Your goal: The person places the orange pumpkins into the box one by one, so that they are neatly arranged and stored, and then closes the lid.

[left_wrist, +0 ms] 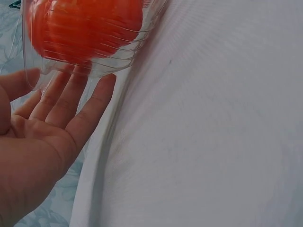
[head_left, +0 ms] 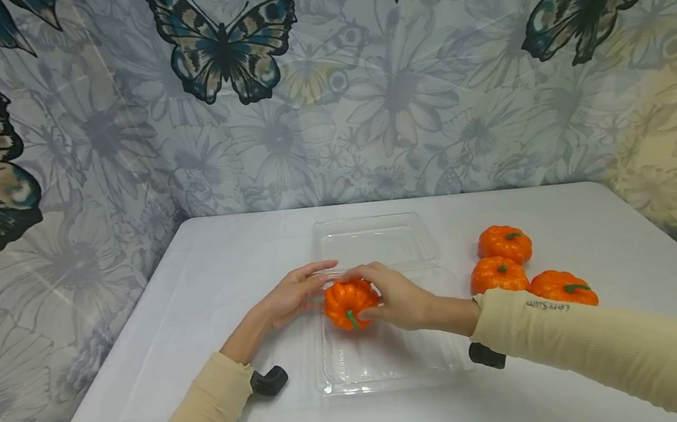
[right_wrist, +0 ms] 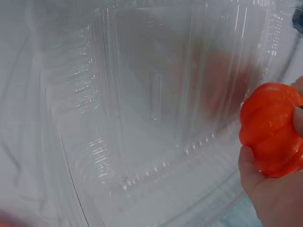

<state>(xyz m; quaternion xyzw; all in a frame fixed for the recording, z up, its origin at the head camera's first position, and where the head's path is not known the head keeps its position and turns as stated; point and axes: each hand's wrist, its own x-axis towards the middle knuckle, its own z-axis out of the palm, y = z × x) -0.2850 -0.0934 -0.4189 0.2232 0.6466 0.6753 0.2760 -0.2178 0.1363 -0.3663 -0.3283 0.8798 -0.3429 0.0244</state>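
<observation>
My right hand grips a small glossy orange pumpkin with a green stem, thumb near the stem and fingers on the far side. It holds the pumpkin at the back left of the clear plastic container, whose lid lies open behind. In the right wrist view the pumpkin is at the right edge, in the right hand. My left hand is at the container's left side, its fingers extended. The left wrist view shows its fingertips against the ribbed clear wall, the pumpkin visible through it.
Three more orange pumpkins, one at the back, one in front and one to the right, sit right of the container beyond the right sleeve. The clear lid lies on the white-covered table. Butterfly-patterned cloth hangs behind.
</observation>
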